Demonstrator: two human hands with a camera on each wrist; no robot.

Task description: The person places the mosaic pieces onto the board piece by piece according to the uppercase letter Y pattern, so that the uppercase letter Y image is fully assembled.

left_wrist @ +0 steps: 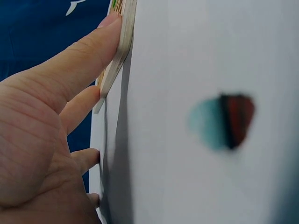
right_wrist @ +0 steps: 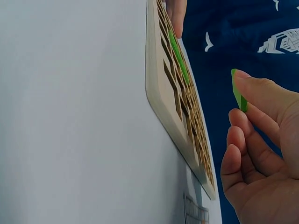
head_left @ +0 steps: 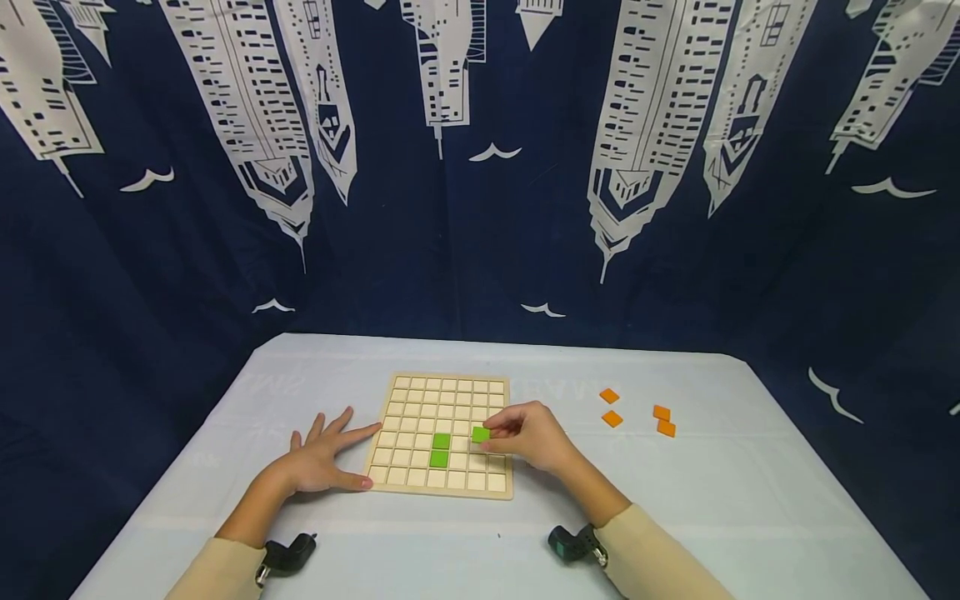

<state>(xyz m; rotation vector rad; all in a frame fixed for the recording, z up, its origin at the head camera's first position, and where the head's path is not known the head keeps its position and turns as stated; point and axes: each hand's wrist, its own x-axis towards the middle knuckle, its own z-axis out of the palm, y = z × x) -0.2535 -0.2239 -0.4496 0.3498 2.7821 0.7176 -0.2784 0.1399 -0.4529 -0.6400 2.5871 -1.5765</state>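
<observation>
A pale wooden grid board (head_left: pixel 442 492) with square cells lies on the white table. Two green square tiles (head_left: pixel 440 450) sit in neighbouring cells, one behind the other. My right hand (head_left: pixel 531 435) pinches a third green tile (head_left: pixel 480 434) between thumb and fingers. In the right wrist view that tile (right_wrist: pixel 238 91) is held clear above the board, tilted on edge. My left hand (head_left: pixel 322 460) is spread at the board's left side, its thumb and a fingertip touching the rim. The left wrist view shows the thumb (left_wrist: pixel 79 58) against the board's edge.
To the right of the board several orange square tiles (head_left: pixel 612 419) lie loose on the table (head_left: pixel 360 550). Dark devices are strapped to both wrists, including the left wrist device (head_left: pixel 290 553). A navy curtain (head_left: pixel 450 250) with white building prints hangs behind the table.
</observation>
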